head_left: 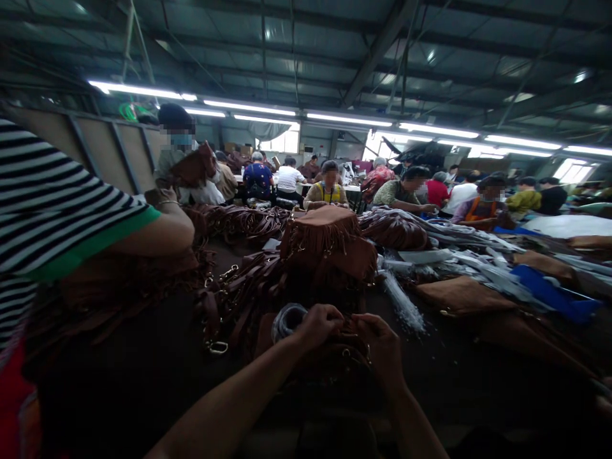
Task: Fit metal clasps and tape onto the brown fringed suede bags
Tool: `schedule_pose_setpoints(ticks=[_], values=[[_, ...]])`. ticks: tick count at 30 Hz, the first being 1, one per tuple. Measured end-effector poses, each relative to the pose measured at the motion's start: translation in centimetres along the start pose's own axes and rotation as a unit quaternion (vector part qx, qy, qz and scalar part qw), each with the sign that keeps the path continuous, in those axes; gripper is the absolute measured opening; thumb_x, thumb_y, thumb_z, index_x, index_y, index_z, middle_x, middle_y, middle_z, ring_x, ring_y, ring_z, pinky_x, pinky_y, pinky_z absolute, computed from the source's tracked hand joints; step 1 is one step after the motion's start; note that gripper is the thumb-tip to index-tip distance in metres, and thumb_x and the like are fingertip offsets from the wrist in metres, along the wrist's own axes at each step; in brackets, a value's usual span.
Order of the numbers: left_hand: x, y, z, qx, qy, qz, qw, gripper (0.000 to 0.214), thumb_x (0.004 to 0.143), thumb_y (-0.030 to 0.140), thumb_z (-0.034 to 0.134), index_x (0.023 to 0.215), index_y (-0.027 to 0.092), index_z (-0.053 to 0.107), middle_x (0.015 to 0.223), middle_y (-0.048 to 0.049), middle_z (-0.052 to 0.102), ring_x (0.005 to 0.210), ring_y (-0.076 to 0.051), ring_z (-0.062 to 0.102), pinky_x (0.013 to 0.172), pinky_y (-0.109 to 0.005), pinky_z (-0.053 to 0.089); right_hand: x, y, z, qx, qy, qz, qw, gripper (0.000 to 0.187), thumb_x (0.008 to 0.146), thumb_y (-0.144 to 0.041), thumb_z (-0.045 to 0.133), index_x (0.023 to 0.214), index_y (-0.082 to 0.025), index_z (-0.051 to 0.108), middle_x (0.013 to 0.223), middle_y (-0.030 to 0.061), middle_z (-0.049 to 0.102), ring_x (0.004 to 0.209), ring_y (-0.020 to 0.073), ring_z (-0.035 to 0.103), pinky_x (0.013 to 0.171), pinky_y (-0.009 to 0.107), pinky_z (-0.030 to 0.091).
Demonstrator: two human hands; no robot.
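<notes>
My left hand [321,325] and my right hand [381,343] come close together over a brown bag [265,335] in front of me. The fingers of both hands are bent in a pinch. What they hold is dark and too small to make out. Gold-coloured metal fittings [348,352] show just below the hands. Beside my left wrist sits a round, clear plastic roll or container [288,319], partly hidden by that forearm. Beyond the hands, brown fringed bags [325,223] lie in a stack.
Brown straps with metal clips [218,347] lie on the left. Right of the stack are shredded white material [404,305], a flat brown piece [463,294] and a blue item [549,293]. A co-worker's striped sleeve [62,210] reaches in at left. Several people sit farther back.
</notes>
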State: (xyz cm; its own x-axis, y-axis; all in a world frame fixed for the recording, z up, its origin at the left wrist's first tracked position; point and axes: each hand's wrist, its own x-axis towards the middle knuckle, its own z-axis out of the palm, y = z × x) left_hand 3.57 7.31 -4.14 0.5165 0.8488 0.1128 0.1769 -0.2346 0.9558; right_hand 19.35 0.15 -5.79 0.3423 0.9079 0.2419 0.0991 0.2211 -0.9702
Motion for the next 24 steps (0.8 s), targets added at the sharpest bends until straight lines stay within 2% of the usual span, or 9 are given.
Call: schedule_pose_setpoints(ticks=[7, 12, 24], values=[[-0.7, 0.0, 0.4, -0.034, -0.019, 0.02, 0.999, 0.018, 0.07, 0.023, 0.063, 0.082, 0.012, 0.072, 0.081, -0.005, 0.071, 0.076, -0.017, 0.063, 0.068, -0.025, 0.048, 0.3, 0.5, 0.4, -0.065, -0.02, 0.019, 0.998, 0.033, 0.072, -0.05, 0.068, 0.082, -0.018, 0.069, 0.084, 0.0069, 0.069, 0.077, 0.022, 0.062, 0.067, 0.031, 0.049], [-0.7, -0.1, 0.2, -0.014, 0.014, 0.01, 1.0, 0.025, 0.063, 0.015, 0.068, 0.087, 0.013, 0.065, 0.079, -0.0019, 0.068, 0.07, -0.014, 0.061, 0.062, -0.022, 0.045, 0.0, 1.1, 0.5, -0.007, -0.072, 0.083, 0.994, 0.032, 0.07, -0.045, 0.072, 0.086, -0.018, 0.066, 0.07, 0.0014, 0.063, 0.061, 0.0154, 0.055, 0.057, 0.026, 0.043], [-1.1, 0.8, -0.1, 0.023, 0.008, 0.006, 1.0, 0.02, 0.063, 0.015, 0.069, 0.082, 0.013, 0.064, 0.078, -0.0009, 0.065, 0.072, -0.013, 0.059, 0.062, -0.021, 0.043, -0.5, -0.4, 0.7, 0.012, -0.076, 0.107, 0.991, 0.034, 0.062, -0.044, 0.077, 0.077, -0.018, 0.062, 0.066, -0.001, 0.058, 0.06, 0.0139, 0.051, 0.057, 0.025, 0.041]])
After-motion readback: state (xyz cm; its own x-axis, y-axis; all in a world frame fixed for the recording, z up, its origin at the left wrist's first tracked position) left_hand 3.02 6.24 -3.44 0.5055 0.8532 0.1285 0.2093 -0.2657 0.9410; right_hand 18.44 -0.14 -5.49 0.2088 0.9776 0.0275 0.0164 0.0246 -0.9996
